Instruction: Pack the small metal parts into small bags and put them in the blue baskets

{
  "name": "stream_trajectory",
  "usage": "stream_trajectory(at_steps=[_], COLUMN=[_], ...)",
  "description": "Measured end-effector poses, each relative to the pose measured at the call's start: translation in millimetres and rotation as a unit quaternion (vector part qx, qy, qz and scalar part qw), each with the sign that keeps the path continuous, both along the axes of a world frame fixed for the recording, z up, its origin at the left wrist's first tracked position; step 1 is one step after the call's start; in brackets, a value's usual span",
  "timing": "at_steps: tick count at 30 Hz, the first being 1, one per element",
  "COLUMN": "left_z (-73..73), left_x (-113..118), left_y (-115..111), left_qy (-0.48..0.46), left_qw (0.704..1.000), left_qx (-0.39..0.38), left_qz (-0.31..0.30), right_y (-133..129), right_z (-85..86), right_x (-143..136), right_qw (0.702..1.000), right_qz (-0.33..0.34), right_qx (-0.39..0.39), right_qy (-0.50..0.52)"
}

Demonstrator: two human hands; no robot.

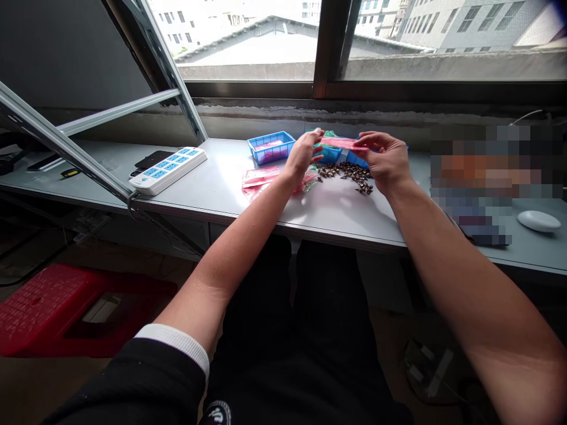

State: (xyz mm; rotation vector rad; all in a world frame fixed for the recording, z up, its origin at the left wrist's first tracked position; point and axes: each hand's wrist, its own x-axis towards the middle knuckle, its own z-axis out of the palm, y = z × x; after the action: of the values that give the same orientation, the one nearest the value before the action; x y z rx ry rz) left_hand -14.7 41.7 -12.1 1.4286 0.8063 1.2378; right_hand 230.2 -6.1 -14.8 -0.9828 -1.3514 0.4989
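Note:
A small pink plastic bag (340, 143) is stretched level between my two hands, above the back of the table. My left hand (305, 152) has its thumb and finger closed at the bag's left end, while its lower fingers are spread. At the other end, my right hand (388, 158) pinches the bag with curled fingers. Below lies a loose pile of small dark bronze metal pieces (354, 173), too small to name. Pink bags (257, 180) lie beside my left wrist, some with green edges. Behind the hands, blue baskets (328, 155) are partly hidden, with green material in one.
Another blue basket (271, 147) with pink-purple contents stands left. A white power strip (170, 170) lies by a metal frame (162, 56). At right are a white mouse (539, 221) and a pixelated area. A red plastic stool (39, 307) is on the floor.

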Motion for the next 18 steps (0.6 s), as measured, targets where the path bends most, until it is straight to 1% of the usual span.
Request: stream_trajectory(at_steps=[2, 3, 5, 6, 9, 12, 14, 15, 16, 18], left_z=[-5.1, -8.1, -14.0, -16.0, -15.1, -2.6, 8.7, 13.9, 18.4, 24.8], left_x=[2, 2, 3, 2, -6, -25, -42, -51, -59, -74], left_y=[7, 9, 13, 14, 19, 26, 28, 28, 26, 21], left_qy=[-0.021, -0.025, -0.021, -0.015, 0.024, 0.095, 0.145, 0.166, 0.189, 0.242], left_qw=[0.999, 0.999, 0.998, 0.997, 0.988, 0.966, 0.937, 0.924, 0.913, 0.896], left_qx=[-0.014, -0.002, 0.045, 0.073, 0.137, 0.175, 0.212, 0.217, 0.205, 0.157], left_qz=[-0.020, -0.028, -0.026, -0.015, 0.063, 0.165, 0.237, 0.269, 0.297, 0.337], right_y=[2, 1, -2, -4, -8, -8, -8, -9, -10, -13], right_z=[-1.6, -1.7, -1.0, -0.4, 0.6, 0.0, 0.1, 0.6, 1.3, 3.3], right_x=[2, 2, 2, 1, -1, -2, -3, -3, -3, -4], right_qw=[0.999, 0.999, 0.998, 0.998, 0.998, 0.999, 0.999, 0.998, 0.998, 0.997], right_qz=[-0.020, -0.020, -0.012, -0.008, -0.007, -0.010, -0.005, -0.001, 0.004, 0.012], right_qx=[0.022, 0.029, 0.032, 0.028, 0.008, -0.015, -0.038, -0.050, -0.059, -0.071], right_qy=[-0.025, -0.035, -0.049, -0.054, -0.062, -0.044, -0.038, -0.037, -0.037, -0.034])
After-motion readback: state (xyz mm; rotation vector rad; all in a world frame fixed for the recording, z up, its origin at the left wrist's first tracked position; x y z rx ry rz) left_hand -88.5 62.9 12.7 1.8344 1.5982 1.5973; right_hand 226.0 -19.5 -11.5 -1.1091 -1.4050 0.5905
